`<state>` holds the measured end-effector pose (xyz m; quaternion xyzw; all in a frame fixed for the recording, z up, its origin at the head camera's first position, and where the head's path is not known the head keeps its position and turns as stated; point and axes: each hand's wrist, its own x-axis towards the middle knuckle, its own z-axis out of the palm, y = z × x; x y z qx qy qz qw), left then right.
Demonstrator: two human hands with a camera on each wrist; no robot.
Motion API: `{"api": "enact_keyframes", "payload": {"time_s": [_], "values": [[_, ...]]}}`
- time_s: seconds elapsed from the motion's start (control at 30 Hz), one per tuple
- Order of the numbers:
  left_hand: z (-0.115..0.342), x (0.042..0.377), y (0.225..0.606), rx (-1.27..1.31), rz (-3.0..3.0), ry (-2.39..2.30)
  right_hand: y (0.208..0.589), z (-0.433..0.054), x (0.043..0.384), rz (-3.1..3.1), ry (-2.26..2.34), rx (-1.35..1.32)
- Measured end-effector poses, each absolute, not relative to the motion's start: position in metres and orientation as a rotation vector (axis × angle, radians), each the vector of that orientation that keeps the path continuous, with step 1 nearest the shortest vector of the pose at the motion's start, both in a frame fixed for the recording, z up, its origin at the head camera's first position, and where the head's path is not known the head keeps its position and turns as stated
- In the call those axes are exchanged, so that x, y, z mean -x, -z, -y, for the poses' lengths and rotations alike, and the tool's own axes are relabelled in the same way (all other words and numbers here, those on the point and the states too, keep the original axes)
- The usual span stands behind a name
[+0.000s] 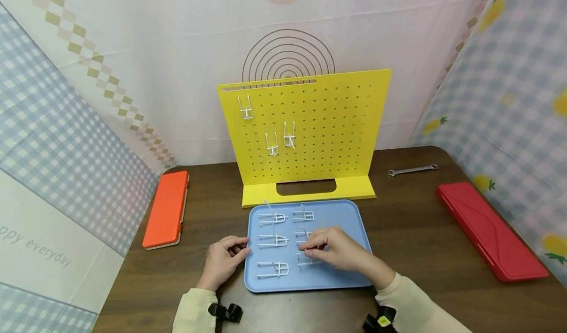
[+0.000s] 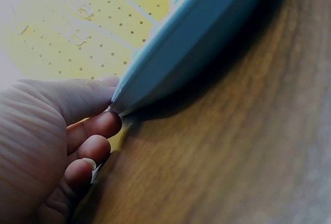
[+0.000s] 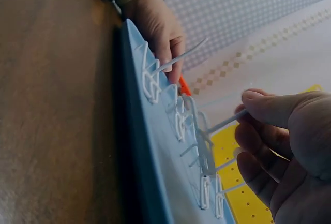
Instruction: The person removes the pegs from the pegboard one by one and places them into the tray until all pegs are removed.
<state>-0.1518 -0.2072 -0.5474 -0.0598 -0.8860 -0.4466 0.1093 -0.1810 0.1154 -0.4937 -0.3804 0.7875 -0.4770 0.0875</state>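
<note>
My left hand (image 1: 223, 263) pinches the left rim of a blue tray (image 1: 328, 280); the left wrist view shows thumb and fingertip at that rim. Over the tray's right half, my right hand (image 1: 340, 250) pinches the prong of a white wire pegboard hook (image 3: 225, 123) between thumb and fingers. Fingers partly cover that hook in the head view. Other hooks lie in the tray, such as the lower left hook (image 1: 280, 269) and the upper right hook (image 1: 305, 216). Behind stands a yellow pegboard (image 1: 336, 141) bearing three hooks, one of them a top left hook (image 1: 246, 113).
An orange case (image 1: 167, 209) lies at the left of the brown table (image 1: 204, 190). To the right are a red case (image 1: 491, 232) and a wrench (image 1: 413, 170). Patterned cloth hangs behind and at both sides. The tray's far edge lies close to the pegboard's base.
</note>
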Motion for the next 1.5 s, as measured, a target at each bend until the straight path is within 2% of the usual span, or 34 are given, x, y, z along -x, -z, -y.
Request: {"api": "enact_keyframes", "payload": {"time_s": [1.5], "values": [[0.207, 0.152, 0.547, 0.157, 2.625, 1.301, 0.485, -0.124, 0.182, -2.321, 1.144, 1.109]]}}
